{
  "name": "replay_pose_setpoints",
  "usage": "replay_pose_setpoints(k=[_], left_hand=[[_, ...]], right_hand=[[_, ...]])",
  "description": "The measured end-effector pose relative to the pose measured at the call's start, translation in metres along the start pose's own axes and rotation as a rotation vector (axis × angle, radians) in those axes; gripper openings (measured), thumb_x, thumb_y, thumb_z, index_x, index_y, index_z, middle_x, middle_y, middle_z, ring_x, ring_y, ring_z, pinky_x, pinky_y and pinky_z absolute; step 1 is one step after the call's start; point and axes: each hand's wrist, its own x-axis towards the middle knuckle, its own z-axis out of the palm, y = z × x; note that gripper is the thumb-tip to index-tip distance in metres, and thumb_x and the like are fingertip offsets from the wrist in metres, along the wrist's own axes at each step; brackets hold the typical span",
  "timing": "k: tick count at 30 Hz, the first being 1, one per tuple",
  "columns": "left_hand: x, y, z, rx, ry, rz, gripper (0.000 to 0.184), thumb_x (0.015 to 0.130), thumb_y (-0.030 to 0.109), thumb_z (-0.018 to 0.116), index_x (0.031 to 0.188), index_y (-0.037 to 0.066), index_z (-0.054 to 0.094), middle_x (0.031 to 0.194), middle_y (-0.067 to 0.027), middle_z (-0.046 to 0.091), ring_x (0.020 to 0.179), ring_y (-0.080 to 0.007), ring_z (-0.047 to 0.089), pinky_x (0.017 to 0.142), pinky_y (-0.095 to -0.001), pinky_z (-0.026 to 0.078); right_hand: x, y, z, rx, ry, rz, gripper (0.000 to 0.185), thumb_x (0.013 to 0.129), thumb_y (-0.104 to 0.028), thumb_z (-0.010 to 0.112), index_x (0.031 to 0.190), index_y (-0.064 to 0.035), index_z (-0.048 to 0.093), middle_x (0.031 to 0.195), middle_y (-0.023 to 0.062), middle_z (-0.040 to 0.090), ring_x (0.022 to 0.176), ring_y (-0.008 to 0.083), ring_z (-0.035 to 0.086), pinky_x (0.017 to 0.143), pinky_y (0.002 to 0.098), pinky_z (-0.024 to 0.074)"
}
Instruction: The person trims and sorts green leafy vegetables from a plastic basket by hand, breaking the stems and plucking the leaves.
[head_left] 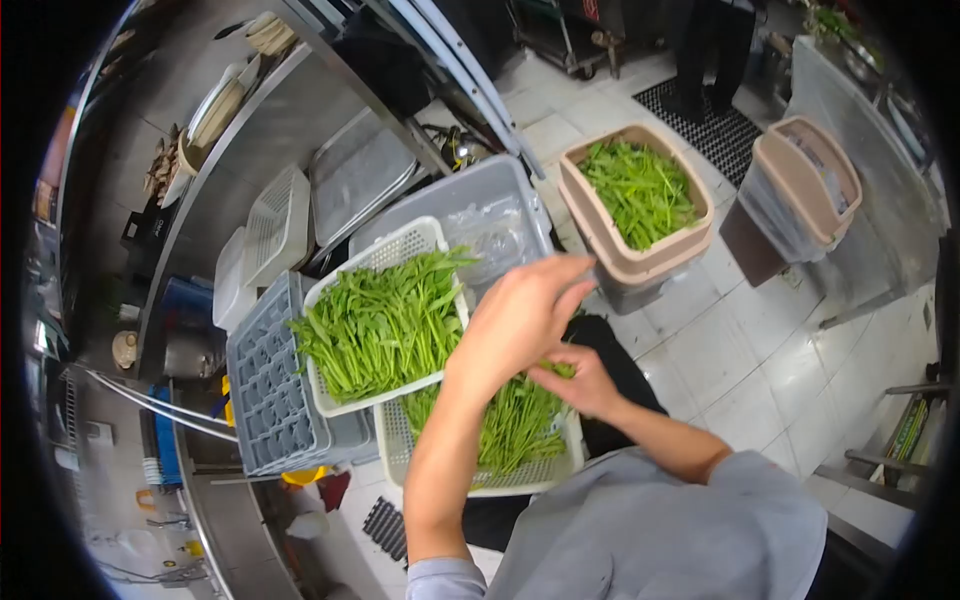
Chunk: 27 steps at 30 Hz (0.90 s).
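Observation:
My left hand (pixel 525 315) is raised above the lower basket, its fingers stretched to the right, with a gap between fingers and thumb. Just below it, my right hand (pixel 587 382) is closed, with its thumb and fingers around some green stems that look like water spinach. Cut water spinach (pixel 515 430) lies in the lower white plastic basket (pixel 400 455), partly hidden by my left forearm. Up and to the left, a second white basket (pixel 318 385) is heaped with long water spinach stems (pixel 385 325). It overlaps the lower basket's edge.
A beige-rimmed bin (pixel 640 270) full of leafy greens stands ahead right, with another lidded bin (pixel 800 185) beyond. At left are a grey compartment rack (pixel 275 390), a grey tub (pixel 485 205) and steel shelving (pixel 240 130). A person's dark-clothed legs (pixel 712 55) show behind.

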Motion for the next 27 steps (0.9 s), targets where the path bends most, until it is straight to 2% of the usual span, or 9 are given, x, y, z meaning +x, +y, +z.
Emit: replay_pose_setpoints(k=[3, 5, 9, 11, 19, 22, 24, 25, 27], left_hand=[[-0.061, -0.009, -0.009, 0.076, -0.107, -0.135, 0.021, 0.089, 0.012, 0.064, 0.106, 0.000, 0.069, 0.104, -0.0188, 0.069, 0.095, -0.0379, 0.065, 0.084, -0.0405, 0.052], [-0.094, -0.014, -0.009, 0.095, -0.120, -0.283, 0.018, 0.088, 0.011, 0.065, 0.101, 0.000, 0.069, 0.099, -0.0176, 0.069, 0.089, -0.0363, 0.066, 0.080, -0.0401, 0.053], [-0.133, -0.017, -0.002, 0.098, -0.024, -0.387, 0.017, 0.086, 0.009, 0.067, 0.099, 0.000, 0.069, 0.096, -0.0162, 0.069, 0.086, -0.0350, 0.066, 0.077, -0.0393, 0.053], [-0.143, -0.018, 0.002, 0.139, 0.106, -0.354, 0.016, 0.083, 0.007, 0.070, 0.098, -0.001, 0.069, 0.093, -0.0154, 0.069, 0.084, -0.0340, 0.066, 0.074, -0.0387, 0.053], [-0.161, -0.019, 0.009, 0.234, 0.152, -0.305, 0.017, 0.078, -0.001, 0.071, 0.095, 0.000, 0.069, 0.090, -0.0136, 0.069, 0.084, -0.0304, 0.067, 0.073, -0.0368, 0.053], [-0.144, -0.013, 0.000, 0.213, 0.205, -0.242, 0.018, 0.077, -0.003, 0.070, 0.095, 0.001, 0.068, 0.088, -0.0133, 0.069, 0.083, -0.0287, 0.067, 0.072, -0.0344, 0.054], [-0.119, 0.006, -0.011, 0.261, 0.558, -0.103, 0.019, 0.076, -0.004, 0.072, 0.095, 0.001, 0.069, 0.089, -0.0119, 0.068, 0.080, -0.0284, 0.066, 0.072, -0.0360, 0.054], [-0.102, 0.019, -0.015, 0.238, 0.555, -0.069, 0.019, 0.076, -0.004, 0.072, 0.095, 0.001, 0.069, 0.089, -0.0119, 0.068, 0.080, -0.0284, 0.066, 0.072, -0.0360, 0.054], [-0.065, 0.040, -0.018, 0.135, 0.801, 0.213, 0.021, 0.079, -0.006, 0.070, 0.099, 0.001, 0.069, 0.095, -0.0139, 0.071, 0.083, -0.0245, 0.068, 0.076, -0.0307, 0.053]], right_hand=[[0.012, 0.003, -0.009, -0.080, -0.016, -0.151, 0.016, 0.082, -0.007, 0.073, 0.092, 0.0046, 0.068, 0.088, 0.0106, 0.068, 0.078, 0.0191, 0.065, 0.072, 0.0304, 0.0504], [0.017, -0.004, -0.011, -0.120, -0.116, -0.115, 0.017, 0.080, -0.007, 0.075, 0.091, 0.0043, 0.068, 0.087, 0.0111, 0.067, 0.077, 0.0213, 0.066, 0.069, 0.0312, 0.0511], [0.022, -0.011, 0.001, -0.187, -0.229, -0.207, 0.015, 0.079, -0.006, 0.074, 0.090, 0.0030, 0.069, 0.085, 0.0112, 0.066, 0.076, 0.0248, 0.065, 0.067, 0.0319, 0.0516], [0.022, -0.015, 0.006, -0.186, -0.266, -0.199, 0.015, 0.079, -0.007, 0.074, 0.090, 0.0027, 0.069, 0.084, 0.0113, 0.066, 0.077, 0.0257, 0.065, 0.068, 0.0324, 0.0516], [0.018, -0.019, 0.012, -0.132, -0.384, -0.125, 0.018, 0.080, -0.008, 0.075, 0.091, 0.0034, 0.069, 0.087, 0.0099, 0.066, 0.078, 0.0222, 0.064, 0.071, 0.0310, 0.0503], [0.018, -0.017, 0.010, -0.026, -0.306, -0.177, 0.018, 0.081, -0.009, 0.076, 0.093, 0.0032, 0.070, 0.090, 0.0075, 0.064, 0.082, 0.0190, 0.062, 0.074, 0.0297, 0.0495], [0.014, -0.016, 0.008, -0.028, -0.237, -0.148, 0.017, 0.083, -0.009, 0.075, 0.094, 0.0019, 0.070, 0.091, 0.0059, 0.062, 0.086, 0.0170, 0.060, 0.077, 0.0289, 0.0477], [0.012, -0.017, 0.007, -0.047, -0.204, -0.128, 0.016, 0.083, -0.010, 0.075, 0.094, 0.0015, 0.071, 0.090, 0.0061, 0.062, 0.085, 0.0168, 0.060, 0.077, 0.0288, 0.0472], [0.006, -0.018, 0.009, 0.024, -0.175, -0.058, 0.015, 0.085, -0.011, 0.073, 0.096, -0.0002, 0.071, 0.090, 0.0074, 0.064, 0.085, 0.0176, 0.060, 0.078, 0.0291, 0.0464]])
